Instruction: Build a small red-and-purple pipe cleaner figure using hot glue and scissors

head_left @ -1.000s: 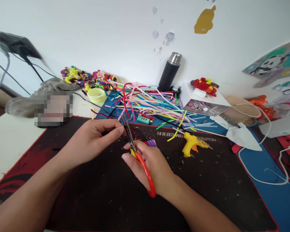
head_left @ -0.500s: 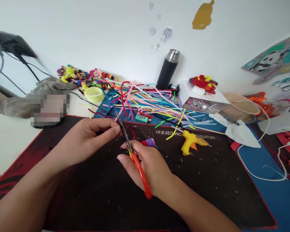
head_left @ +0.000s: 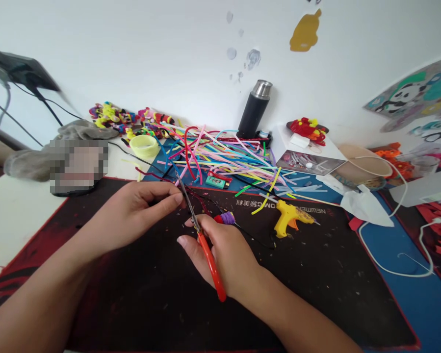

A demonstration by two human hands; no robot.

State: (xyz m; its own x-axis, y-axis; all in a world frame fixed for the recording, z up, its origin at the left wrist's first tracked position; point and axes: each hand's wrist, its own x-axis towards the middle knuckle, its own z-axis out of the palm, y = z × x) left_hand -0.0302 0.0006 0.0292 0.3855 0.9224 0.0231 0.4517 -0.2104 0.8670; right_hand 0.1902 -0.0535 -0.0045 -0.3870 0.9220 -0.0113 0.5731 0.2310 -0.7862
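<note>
My right hand is wrapped round a pair of scissors with red handles, their blades pointing up and away to the left. The thumb and forefinger of my left hand are pinched together right beside the blades. Whatever those fingers hold is too small and dark to make out against the mat. Just beyond my right hand lies a small roll wound in purple and red. A yellow hot glue gun rests on the mat further right.
Many coloured pipe cleaners are heaped behind the dark mat. A turquoise lighter, a yellow ring-shaped bowl and a black thermos stand or lie around them. A white cable loops at right.
The scissors' handles have swung slightly left and the yellow inner part no longer shows. My left hand stays almost still beside the blades. The view has tilted slightly.
</note>
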